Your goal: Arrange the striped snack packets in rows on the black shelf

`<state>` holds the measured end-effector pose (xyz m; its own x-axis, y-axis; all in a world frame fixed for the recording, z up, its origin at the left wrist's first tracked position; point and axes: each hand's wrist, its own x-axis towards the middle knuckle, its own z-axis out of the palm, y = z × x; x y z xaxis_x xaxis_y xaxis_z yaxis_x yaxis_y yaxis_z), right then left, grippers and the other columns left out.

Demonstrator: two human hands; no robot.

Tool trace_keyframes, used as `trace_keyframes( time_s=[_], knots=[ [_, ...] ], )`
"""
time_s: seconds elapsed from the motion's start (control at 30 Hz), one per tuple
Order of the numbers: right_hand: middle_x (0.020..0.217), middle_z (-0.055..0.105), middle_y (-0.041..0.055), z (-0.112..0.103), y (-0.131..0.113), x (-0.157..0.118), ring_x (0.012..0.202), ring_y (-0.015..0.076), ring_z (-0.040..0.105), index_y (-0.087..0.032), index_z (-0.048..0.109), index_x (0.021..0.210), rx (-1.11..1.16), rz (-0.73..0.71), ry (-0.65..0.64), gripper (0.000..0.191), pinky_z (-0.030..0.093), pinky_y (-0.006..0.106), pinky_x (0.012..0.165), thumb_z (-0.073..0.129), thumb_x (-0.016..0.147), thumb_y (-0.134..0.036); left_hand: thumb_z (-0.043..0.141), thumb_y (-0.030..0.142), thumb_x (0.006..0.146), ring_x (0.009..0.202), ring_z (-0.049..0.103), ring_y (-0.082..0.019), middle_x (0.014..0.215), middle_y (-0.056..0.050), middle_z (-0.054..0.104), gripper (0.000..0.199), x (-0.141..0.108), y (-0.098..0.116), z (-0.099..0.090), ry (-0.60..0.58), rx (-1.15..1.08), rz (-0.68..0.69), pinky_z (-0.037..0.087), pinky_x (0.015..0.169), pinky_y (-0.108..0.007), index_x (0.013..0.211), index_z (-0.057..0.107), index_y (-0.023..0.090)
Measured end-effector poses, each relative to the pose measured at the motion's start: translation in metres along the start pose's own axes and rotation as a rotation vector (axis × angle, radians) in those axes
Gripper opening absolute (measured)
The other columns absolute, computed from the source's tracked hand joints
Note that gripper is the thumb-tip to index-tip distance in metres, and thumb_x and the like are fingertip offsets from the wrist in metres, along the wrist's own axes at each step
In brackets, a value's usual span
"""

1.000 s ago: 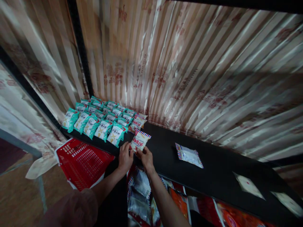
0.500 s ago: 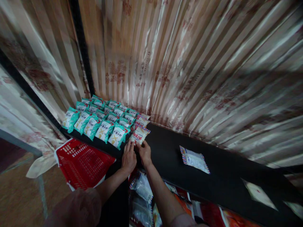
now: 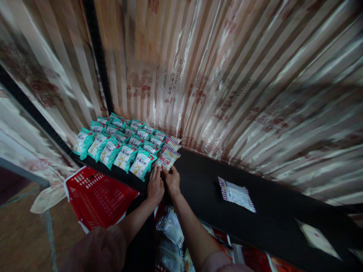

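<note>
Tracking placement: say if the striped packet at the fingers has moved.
Yes: the striped packet moved back toward the curtain, judged against the teal packet beside it.

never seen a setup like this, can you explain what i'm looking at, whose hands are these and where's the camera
There is no machine here: these are a person's own bare hands, the left hand and the right hand. Every picture comes from one camera worn on that person's head, looking forward and down, so the arms reach in from the bottom.

In front is a long black shelf. Rows of green bags fill its left end. Both hands have their fingers at the lower edge of a striped bag beside them; how firmly they grip it is hard to tell. Farther right lie another striped bag and a blurred pale packet. A red basket sits below the shelf, at the left.
</note>
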<state>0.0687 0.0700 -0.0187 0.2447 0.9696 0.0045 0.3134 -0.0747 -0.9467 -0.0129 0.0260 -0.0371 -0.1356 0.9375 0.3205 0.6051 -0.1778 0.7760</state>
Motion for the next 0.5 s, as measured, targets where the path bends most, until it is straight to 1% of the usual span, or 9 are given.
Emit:
trace_keyframes(
  time_s=[0.17,0.33,0.4,0.5],
  knots=[
    [0.082,0.072,0.0019,0.000,-0.012,0.003,0.070,0.0181,0.065,-0.022,0.064,0.100,-0.089,-0.032,-0.017,0.033,0.050,0.028,0.064,0.057,0.073,-0.039,0.034,0.006,0.081,0.139,0.020,-0.022,0.149,-0.013,0.026,0.058,0.002,0.000,-0.001,0.044,-0.021,0.010,0.025,0.113,-0.044,0.139,0.033,0.010],
    [0.084,0.070,0.0034,-0.003,-0.019,0.006,0.073,0.0189,0.065,-0.020,0.065,0.100,-0.211,-0.051,0.007,0.035,0.049,0.026,0.064,0.060,0.071,-0.039,0.034,0.006,0.080,0.139,0.020,-0.021,0.149,-0.012,0.025,0.060,0.002,0.001,-0.001,0.047,-0.051,0.013,0.024,0.114,-0.044,0.140,0.031,0.011],
    [0.084,0.070,0.0040,-0.004,-0.019,0.005,0.073,0.0191,0.064,-0.020,0.064,0.103,-0.236,-0.057,0.027,0.038,0.049,0.026,0.065,0.061,0.070,-0.038,0.034,0.006,0.080,0.139,0.021,-0.021,0.149,-0.012,0.027,0.060,0.002,0.001,-0.001,0.047,-0.056,0.005,0.024,0.114,-0.043,0.140,0.032,0.011],
    [0.086,0.070,0.0048,-0.005,-0.016,0.003,0.074,0.0189,0.064,-0.018,0.059,0.115,-0.209,-0.083,0.067,0.048,0.050,0.027,0.066,0.061,0.070,-0.036,0.034,0.004,0.079,0.138,0.021,-0.021,0.148,-0.011,0.029,0.060,0.002,0.001,0.000,0.048,-0.052,0.019,0.024,0.114,-0.043,0.139,0.034,0.011]
  ],
)
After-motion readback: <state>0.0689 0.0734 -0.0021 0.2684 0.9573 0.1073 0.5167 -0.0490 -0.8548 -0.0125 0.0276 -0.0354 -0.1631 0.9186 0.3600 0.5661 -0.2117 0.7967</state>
